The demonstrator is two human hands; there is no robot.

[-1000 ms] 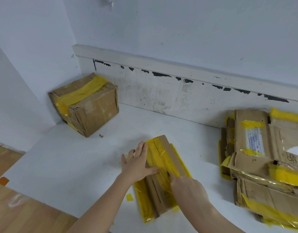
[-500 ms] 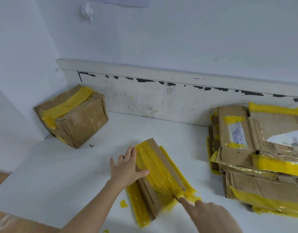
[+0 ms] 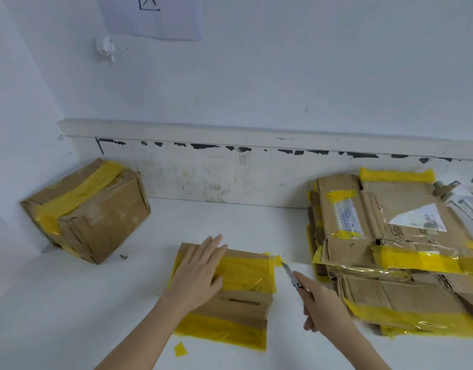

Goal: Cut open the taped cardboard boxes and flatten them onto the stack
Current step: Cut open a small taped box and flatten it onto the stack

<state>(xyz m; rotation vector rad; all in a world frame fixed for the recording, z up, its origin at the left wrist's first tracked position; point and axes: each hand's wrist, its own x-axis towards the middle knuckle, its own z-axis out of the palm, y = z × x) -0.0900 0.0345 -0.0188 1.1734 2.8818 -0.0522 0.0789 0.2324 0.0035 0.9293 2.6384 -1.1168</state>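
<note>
Flat and spread, my left hand (image 3: 200, 273) presses down on the small box (image 3: 230, 295) in front of me, fingers straight and pointing away toward the wall, palm over the near-left part of its top. Nothing is gripped in it; it only bears on the cardboard. My right hand (image 3: 323, 305) is curled around the handle of a knife (image 3: 291, 276), index finger laid along the top, with the bare blade pointing up and left. The tip sits just beside the far right corner of the small box, close to a loose tab of yellow tape (image 3: 276, 260) sticking out there; I cannot tell whether the blade touches it.

The small box lies low on the white table (image 3: 69, 303), banded with yellow tape across its far half and again along its near edge. A little scrap of tape (image 3: 180, 349) lies on the table just in front of it.

To my right, near the knife hand, is the stack (image 3: 395, 263) of flattened cardboard, messy with yellow tape and a couple of labels. Well apart on the left, pushed into the corner against the wall, sits another taped box (image 3: 88, 209), still closed and tilted.
</note>
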